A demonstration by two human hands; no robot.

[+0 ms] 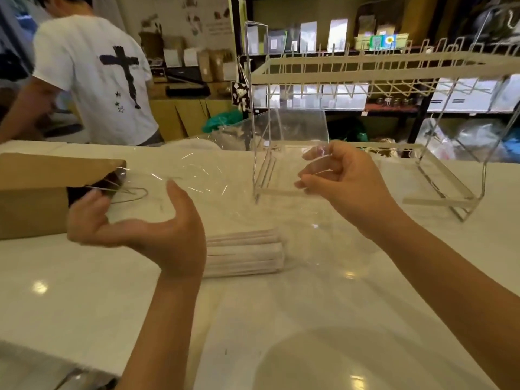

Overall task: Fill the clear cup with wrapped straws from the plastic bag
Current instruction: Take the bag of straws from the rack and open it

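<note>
The right hand (pixel 344 175) pinched the crinkled clear plastic bag (pixel 253 170) above the white bench (pixel 84 291), fingers curled on its edge. The left hand (pixel 146 229) hung open-palmed, fingers apart. The bundle of white paper-wrapped straws (pixel 244 253) lay between the wrists.

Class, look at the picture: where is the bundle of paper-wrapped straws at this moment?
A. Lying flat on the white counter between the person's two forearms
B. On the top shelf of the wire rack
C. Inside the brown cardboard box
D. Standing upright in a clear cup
A: the bundle of wrapped straws lies flat on the white counter, just right of the left hand, with no cup around it.
</note>
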